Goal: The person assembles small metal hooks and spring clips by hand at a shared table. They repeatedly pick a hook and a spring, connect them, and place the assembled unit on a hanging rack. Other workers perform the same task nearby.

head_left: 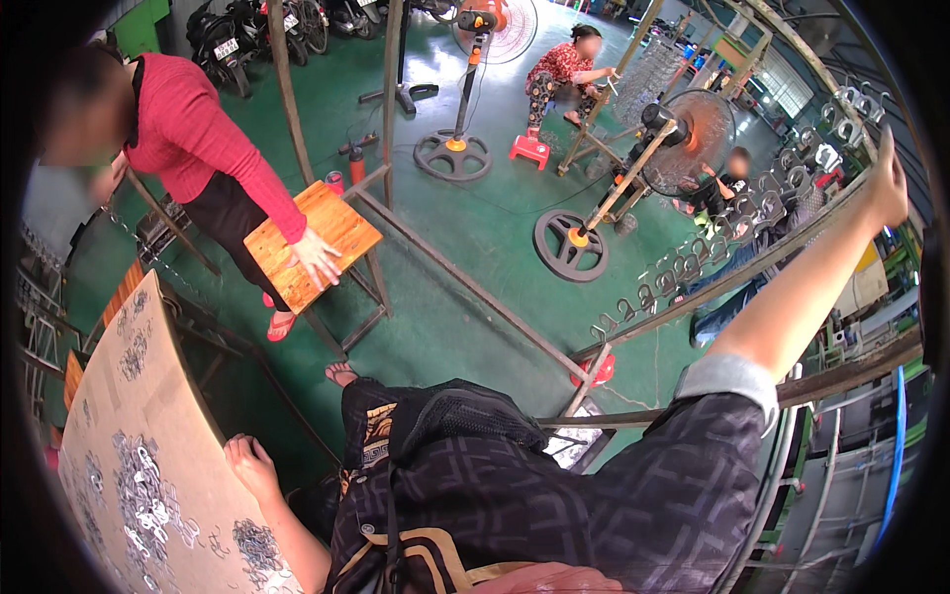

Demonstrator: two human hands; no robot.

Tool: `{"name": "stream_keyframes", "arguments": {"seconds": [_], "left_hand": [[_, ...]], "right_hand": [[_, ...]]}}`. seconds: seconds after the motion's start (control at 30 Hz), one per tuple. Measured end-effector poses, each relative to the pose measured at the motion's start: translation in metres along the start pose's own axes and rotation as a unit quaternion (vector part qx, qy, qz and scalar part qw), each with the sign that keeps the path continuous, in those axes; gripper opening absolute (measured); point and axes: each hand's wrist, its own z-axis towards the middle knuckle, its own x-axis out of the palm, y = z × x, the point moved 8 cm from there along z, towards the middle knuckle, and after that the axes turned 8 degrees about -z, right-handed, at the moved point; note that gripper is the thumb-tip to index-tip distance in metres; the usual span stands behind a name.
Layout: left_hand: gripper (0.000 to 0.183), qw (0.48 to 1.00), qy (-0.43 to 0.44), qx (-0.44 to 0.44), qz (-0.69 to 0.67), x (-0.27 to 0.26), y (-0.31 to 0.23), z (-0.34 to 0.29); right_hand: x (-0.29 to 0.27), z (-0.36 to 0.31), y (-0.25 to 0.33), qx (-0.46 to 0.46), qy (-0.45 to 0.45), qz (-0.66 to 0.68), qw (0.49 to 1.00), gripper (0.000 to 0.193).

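Both hands are busy: left hand [249,463] curled on the cardboard sheet [129,416], whose rings [148,500] could slide off if tipped, right hand [888,183] gripping the rail [752,262].

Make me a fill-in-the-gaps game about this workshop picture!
1. The person's left hand rests on the edge of a tilted brown board scattered with small ____ rings.
2. The right hand reaches up to a long slanted ____ bar hung with hooks.
3. A person in a red top lays a hand on a ____ stool.
4. The floor is painted ____.

Missing words: metal; metal; wooden; green
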Motion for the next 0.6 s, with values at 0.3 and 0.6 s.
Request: {"name": "stream_keyframes", "arguments": {"seconds": [0.3, 0.6], "left_hand": [[0.004, 1.000, 0.014, 0.016, 0.009, 0.006, 0.004, -0.001], [0.004, 0.999, 0.032, 0.017, 0.029, 0.010, 0.003, -0.002]], "right_hand": [[-0.135, -0.254, -0.136, -0.066, -0.066, -0.077, 0.993, 0.033], [-0.151, -0.478, -0.343, 0.140, 0.494, -0.194, 0.836, 0.041]]}}
